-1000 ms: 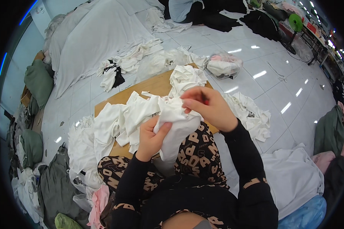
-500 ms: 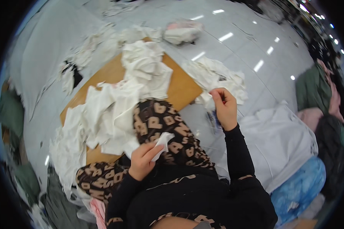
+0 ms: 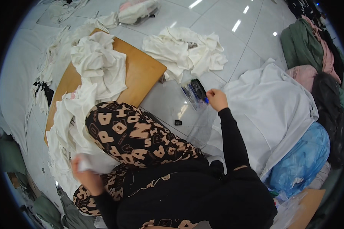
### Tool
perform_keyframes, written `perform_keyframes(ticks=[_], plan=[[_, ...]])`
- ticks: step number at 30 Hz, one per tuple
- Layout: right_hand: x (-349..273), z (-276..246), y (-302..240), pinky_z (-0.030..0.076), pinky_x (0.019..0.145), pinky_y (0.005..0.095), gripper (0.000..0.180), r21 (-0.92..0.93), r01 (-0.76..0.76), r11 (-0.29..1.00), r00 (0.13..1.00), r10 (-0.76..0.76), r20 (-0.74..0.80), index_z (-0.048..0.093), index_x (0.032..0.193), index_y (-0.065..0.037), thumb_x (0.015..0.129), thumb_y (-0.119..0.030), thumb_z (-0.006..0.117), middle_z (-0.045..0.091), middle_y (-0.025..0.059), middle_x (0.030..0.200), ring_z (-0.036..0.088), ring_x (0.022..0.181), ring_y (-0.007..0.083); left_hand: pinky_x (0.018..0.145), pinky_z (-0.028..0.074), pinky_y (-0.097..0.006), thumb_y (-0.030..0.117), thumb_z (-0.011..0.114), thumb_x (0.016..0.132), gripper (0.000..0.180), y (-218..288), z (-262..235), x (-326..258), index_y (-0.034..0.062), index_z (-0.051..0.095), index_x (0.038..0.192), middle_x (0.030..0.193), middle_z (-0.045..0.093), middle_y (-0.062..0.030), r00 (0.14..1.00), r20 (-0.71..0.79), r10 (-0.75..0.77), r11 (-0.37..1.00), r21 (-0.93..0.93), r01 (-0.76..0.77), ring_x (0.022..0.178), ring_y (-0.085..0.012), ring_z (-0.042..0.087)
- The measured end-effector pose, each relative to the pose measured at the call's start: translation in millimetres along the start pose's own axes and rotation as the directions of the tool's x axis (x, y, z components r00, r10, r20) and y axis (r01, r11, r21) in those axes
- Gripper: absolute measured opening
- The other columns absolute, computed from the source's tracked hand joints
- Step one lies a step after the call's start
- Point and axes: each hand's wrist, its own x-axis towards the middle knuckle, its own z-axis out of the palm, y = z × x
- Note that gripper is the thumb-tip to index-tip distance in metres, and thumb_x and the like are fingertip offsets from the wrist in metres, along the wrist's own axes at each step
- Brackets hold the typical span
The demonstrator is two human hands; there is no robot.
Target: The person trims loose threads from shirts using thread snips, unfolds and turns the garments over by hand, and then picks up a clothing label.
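Observation:
My left hand (image 3: 87, 176), smeared by motion, is over the white cloth beside my knee with a small white piece of cloth (image 3: 86, 163) in its fingers. To the right, my right hand (image 3: 218, 100) is closed in a pinch beside a clear plastic case (image 3: 188, 91) on the floor. A bit of blue shows at its fingertips, too small to name. Within the case lies a black item (image 3: 198, 88) next to some thin bluish pieces. A heap of white garments (image 3: 97, 57) lies on the low wooden board (image 3: 145, 70), spilling over its left side.
A loose white pile (image 3: 183, 49) lies on the tiles beyond the board. At my right are a large white cloth bundle (image 3: 263, 110) and a blue plastic bag (image 3: 300, 160). A small black object (image 3: 178, 122) lies near the case. Green bundles (image 3: 304, 45) stand far right.
My view has swung to the right. My right hand has gone from raised in the air to down by the plastic case. My left hand has moved left, away from my lap, with the white piece.

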Motion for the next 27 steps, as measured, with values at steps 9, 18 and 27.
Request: perform_keyframes(ticks=[9,18,27], plan=[[-45.3,130.6,32.8,0.049,0.073,0.0392,0.019,-0.043,0.189,0.981,0.752,-0.116,0.648,0.066,0.087,-0.009,0.07,-0.016,0.067,0.066,0.0109,0.087,0.062,0.083,0.0293,0.094,0.042,-0.037,0.024,0.057,0.088,0.044,74.8,-97.6,51.5,-0.0041,0.048,0.12,0.121,0.054,-0.0144,0.946,-0.314,-0.078,0.965,-0.263,-0.008,0.109,-0.0249,0.053],[-73.7,187.8,51.3,0.049,0.07,0.0398,0.022,-0.194,0.107,0.975,0.901,-0.013,0.433,0.062,0.084,-0.005,0.069,-0.019,0.069,0.064,0.0143,0.08,0.062,0.079,0.0309,0.094,0.042,-0.036,0.023,0.058,0.087,0.044,51.0,-73.7,41.1,-0.005,0.048,0.12,0.122,0.053,-0.0139,0.957,-0.27,-0.105,0.957,-0.29,0.024,0.109,-0.0238,0.053],[-50.0,139.0,37.7,0.048,0.07,0.0434,0.019,-0.024,-0.005,1.0,0.923,0.014,0.384,0.061,0.081,-0.002,0.067,-0.014,0.066,0.062,0.0194,0.08,0.06,0.08,0.0355,0.091,0.043,-0.034,0.024,0.058,0.087,0.042,71.1,-121.6,73.1,-0.0031,0.049,0.118,0.118,0.056,-0.0135,0.928,-0.37,-0.041,0.974,-0.22,-0.045,0.106,-0.0224,0.055]])
